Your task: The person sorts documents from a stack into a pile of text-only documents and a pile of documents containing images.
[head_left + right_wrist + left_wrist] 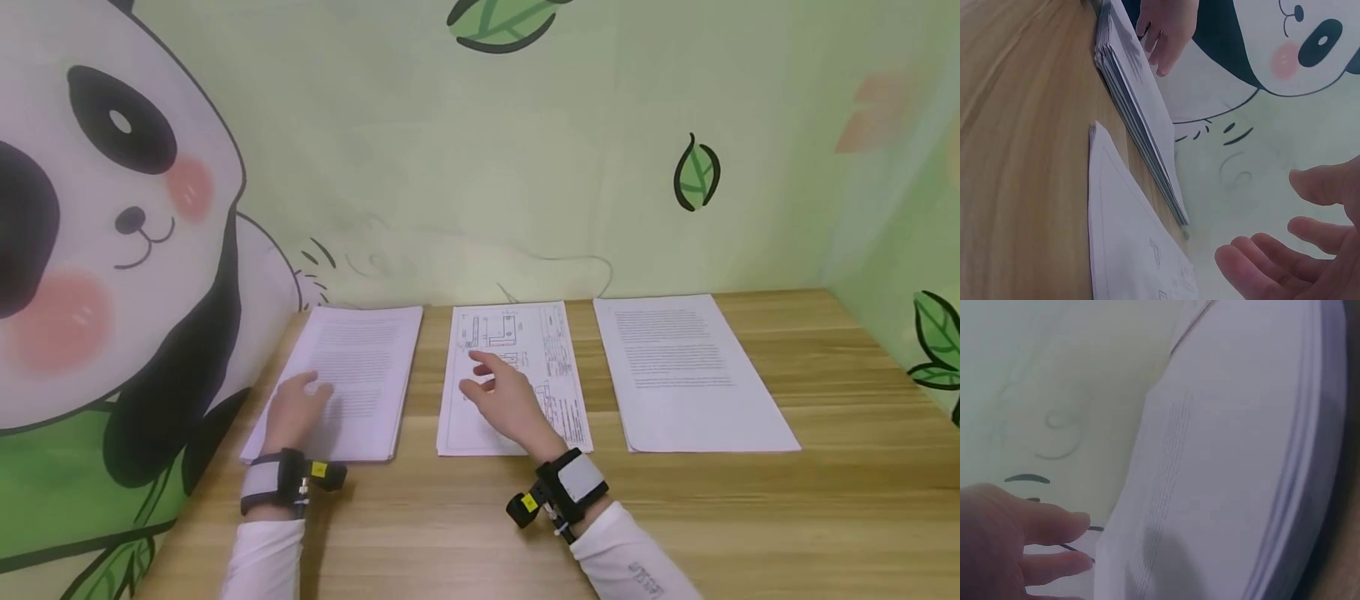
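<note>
Over the left part of a thick stack of printed text sheets (360, 358) hovers my left hand (295, 408), fingers loosely bent and holding nothing. In the left wrist view its fingers (1054, 525) stand apart from the paper, and a shadow falls on the top sheet. My right hand (510, 400) is above a thinner stack of technical drawings (480, 425), thumb and fingers spread with nothing between them. The right wrist view shows these fingers (1254, 269) relaxed, away from the drawings. To the right lies a third set of text pages (675, 408), touched by neither hand.
All three paper piles lie side by side on a wooden table (450, 533), near its back edge. Behind it rises a pale green wall (465, 167) with painted leaves and a large panda (135, 208) on the left. Each wrist wears a strapped camera.
</note>
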{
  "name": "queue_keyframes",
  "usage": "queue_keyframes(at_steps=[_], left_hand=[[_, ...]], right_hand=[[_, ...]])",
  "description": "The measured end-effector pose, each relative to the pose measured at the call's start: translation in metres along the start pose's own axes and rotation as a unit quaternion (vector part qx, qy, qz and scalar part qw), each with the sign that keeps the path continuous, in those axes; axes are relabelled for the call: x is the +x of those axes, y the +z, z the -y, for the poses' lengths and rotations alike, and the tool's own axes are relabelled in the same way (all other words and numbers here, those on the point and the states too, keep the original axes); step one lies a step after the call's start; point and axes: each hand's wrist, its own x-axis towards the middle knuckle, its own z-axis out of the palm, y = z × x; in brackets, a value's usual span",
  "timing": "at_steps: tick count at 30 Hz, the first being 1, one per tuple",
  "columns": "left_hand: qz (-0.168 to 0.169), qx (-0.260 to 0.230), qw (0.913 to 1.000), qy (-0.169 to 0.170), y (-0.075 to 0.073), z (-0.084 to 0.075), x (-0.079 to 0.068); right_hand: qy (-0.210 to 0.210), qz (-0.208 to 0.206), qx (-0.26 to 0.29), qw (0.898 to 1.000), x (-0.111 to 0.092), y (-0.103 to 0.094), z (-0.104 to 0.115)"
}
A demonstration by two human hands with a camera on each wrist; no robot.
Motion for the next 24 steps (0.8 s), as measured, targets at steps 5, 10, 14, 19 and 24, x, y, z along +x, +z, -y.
queue_keyframes(at_steps=[5,10,14,19,24], left_hand=[[0.01,-0.009,0.9994,-0.031,-0.001,0.004,-0.001],[0.012,-0.028,0.9979,-0.057,-0.002,0.007,-0.002],[0.015,-0.037,0.9971,-0.064,-0.002,0.01,-0.002],[0.024,-0.033,0.9967,-0.07,-0.003,0.011,-0.001],[0.022,-0.034,0.9955,-0.085,-0.002,0.013,0.001]], right_hand=[[-0.018,0.032,0.016,0.999,-0.003,0.016,0.007],[-0.015,0.081,0.048,0.995,-0.003,0.03,0.007],[0.011,0.115,0.091,0.989,-0.002,0.039,0.004],[0.051,0.135,0.15,0.978,-0.002,0.052,-0.002],[0.074,0.154,0.2,0.965,-0.003,0.06,-0.004]])
